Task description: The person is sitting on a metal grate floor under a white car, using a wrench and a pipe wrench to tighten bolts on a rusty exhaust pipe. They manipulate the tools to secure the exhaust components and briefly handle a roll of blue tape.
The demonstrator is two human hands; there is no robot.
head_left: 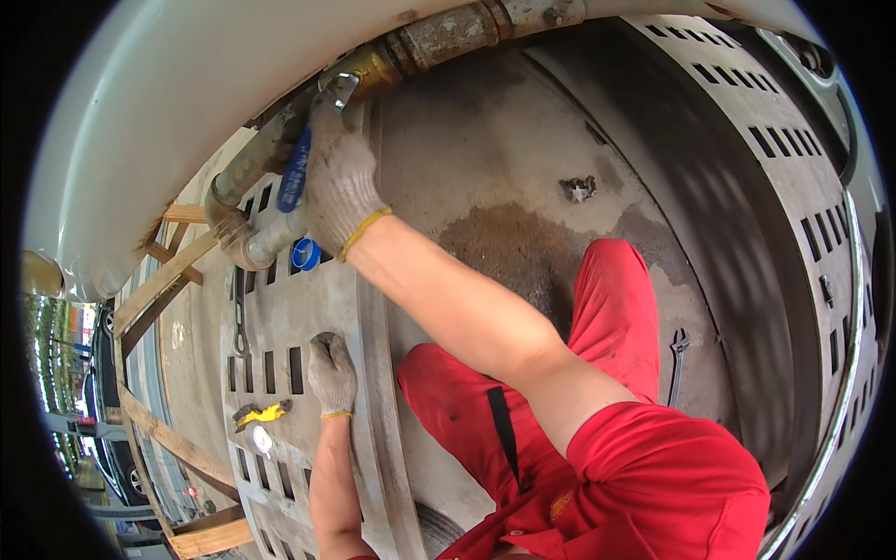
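Reaching up under a pale curved body panel, the right hand in a grey knit glove has its grip wrapped tight around a wrench with a blue handle, whose open metal jaw sits on the brass-coloured fitting of a rusty pipe — the arm is stretched long, seemingly because the joint lies high and far from the body. The pipe runs from that fitting down to a bent elbow at the left, just above a slotted metal plate. The left hand, also gloved, lies flat on this plate with its fingers together and nothing in its grip; it looks placed there to prop the person while the other arm pulls. Near the elbow a small blue cap lies on the plate, probably set within easy reach. To the left of the resting hand a long spanner lies along the slots, and below it a yellow-and-black tool with a small round white piece beside it. Another adjustable wrench lies on the concrete floor by the red trouser leg, well apart from the work. No open container shows — whether the cap holds anything cannot be told.
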